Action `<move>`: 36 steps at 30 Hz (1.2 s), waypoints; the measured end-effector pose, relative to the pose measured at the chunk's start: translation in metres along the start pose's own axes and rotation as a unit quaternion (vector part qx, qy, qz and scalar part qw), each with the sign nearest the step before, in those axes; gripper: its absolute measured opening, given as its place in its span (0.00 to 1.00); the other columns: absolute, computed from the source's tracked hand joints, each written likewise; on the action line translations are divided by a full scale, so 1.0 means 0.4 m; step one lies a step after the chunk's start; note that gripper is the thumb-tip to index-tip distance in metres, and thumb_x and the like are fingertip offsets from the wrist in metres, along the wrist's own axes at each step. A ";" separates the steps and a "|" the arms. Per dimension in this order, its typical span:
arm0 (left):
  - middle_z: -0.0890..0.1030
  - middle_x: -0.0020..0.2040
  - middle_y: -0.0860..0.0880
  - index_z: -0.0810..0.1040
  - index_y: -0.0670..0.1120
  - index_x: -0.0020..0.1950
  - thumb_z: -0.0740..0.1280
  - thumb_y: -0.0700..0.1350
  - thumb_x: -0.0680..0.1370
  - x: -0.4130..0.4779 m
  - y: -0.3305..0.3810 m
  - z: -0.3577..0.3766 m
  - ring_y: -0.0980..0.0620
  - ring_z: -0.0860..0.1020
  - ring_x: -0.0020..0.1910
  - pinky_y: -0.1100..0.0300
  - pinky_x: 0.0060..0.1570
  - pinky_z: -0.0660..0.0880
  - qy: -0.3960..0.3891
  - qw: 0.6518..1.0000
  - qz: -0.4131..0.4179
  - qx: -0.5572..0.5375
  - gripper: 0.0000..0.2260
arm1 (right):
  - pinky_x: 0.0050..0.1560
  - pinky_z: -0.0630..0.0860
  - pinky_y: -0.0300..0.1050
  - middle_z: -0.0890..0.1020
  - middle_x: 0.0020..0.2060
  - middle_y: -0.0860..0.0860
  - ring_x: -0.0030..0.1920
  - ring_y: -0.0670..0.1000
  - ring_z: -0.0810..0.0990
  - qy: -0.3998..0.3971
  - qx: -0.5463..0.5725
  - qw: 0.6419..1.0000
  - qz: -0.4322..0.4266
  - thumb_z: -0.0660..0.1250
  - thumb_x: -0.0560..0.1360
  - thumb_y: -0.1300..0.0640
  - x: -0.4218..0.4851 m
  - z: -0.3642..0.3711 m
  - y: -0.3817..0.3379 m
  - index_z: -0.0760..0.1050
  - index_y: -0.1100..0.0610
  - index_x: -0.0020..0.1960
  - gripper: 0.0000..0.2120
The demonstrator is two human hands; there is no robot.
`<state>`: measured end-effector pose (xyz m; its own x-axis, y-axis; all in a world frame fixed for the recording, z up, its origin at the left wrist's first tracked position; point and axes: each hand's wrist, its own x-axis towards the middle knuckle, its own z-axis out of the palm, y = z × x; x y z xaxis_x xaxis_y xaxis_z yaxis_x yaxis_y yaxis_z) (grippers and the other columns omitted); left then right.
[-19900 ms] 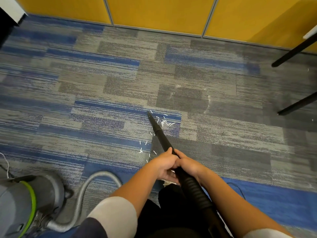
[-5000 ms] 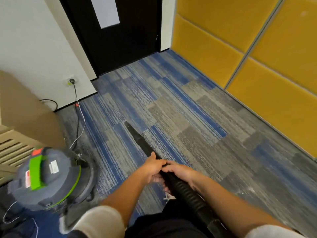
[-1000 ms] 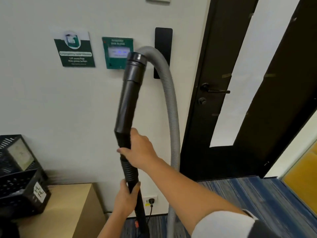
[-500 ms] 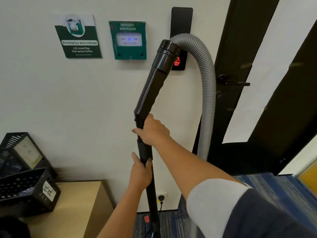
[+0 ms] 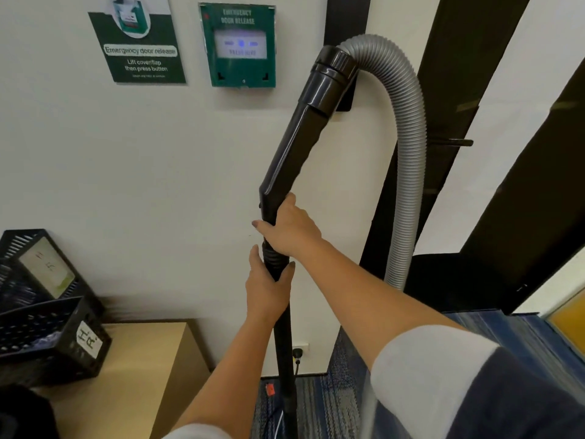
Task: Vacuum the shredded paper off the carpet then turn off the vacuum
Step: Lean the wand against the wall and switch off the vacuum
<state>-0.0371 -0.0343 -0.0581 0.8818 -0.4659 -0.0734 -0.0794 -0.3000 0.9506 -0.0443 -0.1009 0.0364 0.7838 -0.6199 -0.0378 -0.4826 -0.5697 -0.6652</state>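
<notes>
- Upright in the head view, the black vacuum wand (image 5: pixel 285 172) is standing almost vertical in front of the white wall (image 5: pixel 126 185), with its lower end running down over the carpet (image 5: pixel 335 403) and out of the frame.
- The right hand (image 5: pixel 291 231) is wrapping round the wand just below its flattened upper section. The left hand (image 5: pixel 267 291) is gripping the ribbed collar right beneath it, and the two are nearly touching.
- The wand is looking smooth and glossy, like hard plastic, and is widening into a round cuff at the top.
- A grey corrugated hose (image 5: pixel 408 160) is arching out of that cuff and hanging down on the right, beside the dark door (image 5: pixel 512 185).
- A green door release box (image 5: pixel 239 45) and a green sign (image 5: pixel 139 45) are hanging on the wall.
- Black lattice crates (image 5: pixel 47 327) are sitting on a pale wooden tabletop (image 5: pixel 133 369) at lower left.
- The carpet is showing blue and grey stripes.
</notes>
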 end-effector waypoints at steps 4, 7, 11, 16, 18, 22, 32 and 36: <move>0.77 0.49 0.48 0.66 0.47 0.62 0.63 0.45 0.80 -0.026 -0.017 -0.018 0.56 0.74 0.39 0.61 0.37 0.70 0.051 0.998 0.020 0.016 0.13 | 0.53 0.75 0.51 0.76 0.58 0.58 0.55 0.59 0.77 -0.051 -0.042 0.997 -0.038 0.64 0.77 0.45 -0.028 -0.005 -0.025 0.58 0.60 0.69 0.29; 0.76 0.45 0.51 0.64 0.46 0.65 0.61 0.47 0.80 -0.045 -0.043 -0.065 0.52 0.75 0.39 0.56 0.37 0.71 0.091 0.995 0.016 0.031 0.15 | 0.52 0.75 0.53 0.76 0.56 0.59 0.53 0.59 0.77 -0.097 -0.071 0.989 -0.085 0.60 0.79 0.48 -0.052 0.014 -0.065 0.60 0.60 0.66 0.23; 0.74 0.40 0.56 0.64 0.48 0.65 0.60 0.51 0.80 -0.029 -0.061 -0.155 0.58 0.74 0.37 0.59 0.32 0.70 0.087 0.992 0.040 0.088 0.15 | 0.49 0.75 0.53 0.76 0.54 0.60 0.49 0.58 0.76 -0.099 -0.057 0.985 -0.131 0.58 0.80 0.52 -0.057 0.033 -0.120 0.61 0.60 0.66 0.19; 0.74 0.41 0.59 0.65 0.46 0.67 0.62 0.48 0.80 -0.010 -0.099 -0.220 0.57 0.74 0.40 0.58 0.41 0.73 0.039 0.993 0.025 0.111 0.17 | 0.51 0.75 0.52 0.76 0.57 0.60 0.52 0.59 0.77 -0.120 -0.058 0.984 -0.114 0.60 0.80 0.52 -0.059 0.061 -0.125 0.61 0.61 0.66 0.20; 0.73 0.41 0.59 0.65 0.46 0.68 0.62 0.47 0.80 -0.018 -0.113 -0.219 0.57 0.74 0.39 0.61 0.38 0.72 0.031 0.993 0.017 0.115 0.18 | 0.55 0.75 0.54 0.75 0.59 0.60 0.56 0.61 0.76 -0.146 -0.066 0.982 -0.098 0.60 0.79 0.52 -0.065 0.072 -0.107 0.60 0.61 0.67 0.21; 0.75 0.41 0.55 0.64 0.46 0.67 0.63 0.48 0.80 -0.014 -0.104 -0.188 0.61 0.73 0.36 0.67 0.31 0.67 0.023 0.993 0.019 0.114 0.18 | 0.55 0.75 0.54 0.75 0.58 0.61 0.55 0.60 0.76 -0.140 -0.071 0.985 -0.078 0.60 0.79 0.52 -0.061 0.069 -0.084 0.59 0.61 0.67 0.21; 0.68 0.71 0.42 0.48 0.50 0.77 0.73 0.50 0.72 -0.003 -0.077 -0.146 0.43 0.70 0.68 0.46 0.63 0.70 0.096 0.993 0.013 0.066 0.43 | 0.61 0.71 0.52 0.68 0.69 0.59 0.66 0.60 0.70 -0.086 -0.061 0.992 -0.066 0.61 0.79 0.50 -0.053 0.063 -0.048 0.43 0.58 0.77 0.36; 0.67 0.72 0.42 0.47 0.49 0.78 0.71 0.50 0.74 -0.009 -0.070 -0.137 0.43 0.69 0.69 0.47 0.62 0.69 0.097 0.993 0.009 0.071 0.42 | 0.65 0.69 0.53 0.67 0.70 0.59 0.67 0.60 0.69 -0.101 -0.018 0.993 -0.063 0.60 0.79 0.48 -0.049 0.063 -0.042 0.41 0.57 0.77 0.37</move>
<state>-0.0126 0.0216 -0.0680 0.9513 -0.3077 0.0166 -0.1495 -0.4136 0.8981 -0.0414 -0.0655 0.0295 0.8994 -0.4240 -0.1066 -0.3865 -0.6574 -0.6468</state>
